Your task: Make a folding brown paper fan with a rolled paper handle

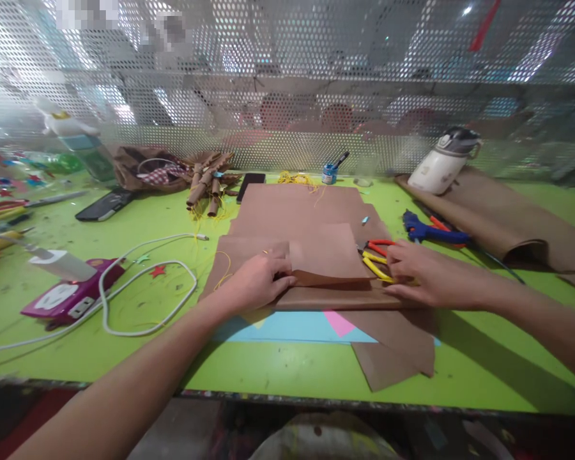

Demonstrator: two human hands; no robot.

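Note:
My left hand (pixel 263 279) is closed at the left edge of a small brown paper piece (pixel 326 252), its thumb and fingers pinching there. This piece lies over larger brown paper sheets (pixel 297 204), and its front edge is slightly raised. My right hand (pixel 414 275) is closed around the handle ends of yellow-handled pliers (pixel 374 263), at the right side of the paper. Just behind them lies a red-handled tool (pixel 378 244), close to my right fingers. Light blue paper (pixel 287 327) with a pink piece (pixel 339 323) shows beneath the brown sheets.
A blue glue gun (pixel 431 231), a white bottle (pixel 443 163) and rolled brown paper (pixel 512 220) are on the right. A purple power strip (pixel 76 297) with a white cable (pixel 148 329) lies left. Paper rolls (pixel 204 185) and phones (pixel 104 204) sit behind, before a perforated metal screen (pixel 287 89).

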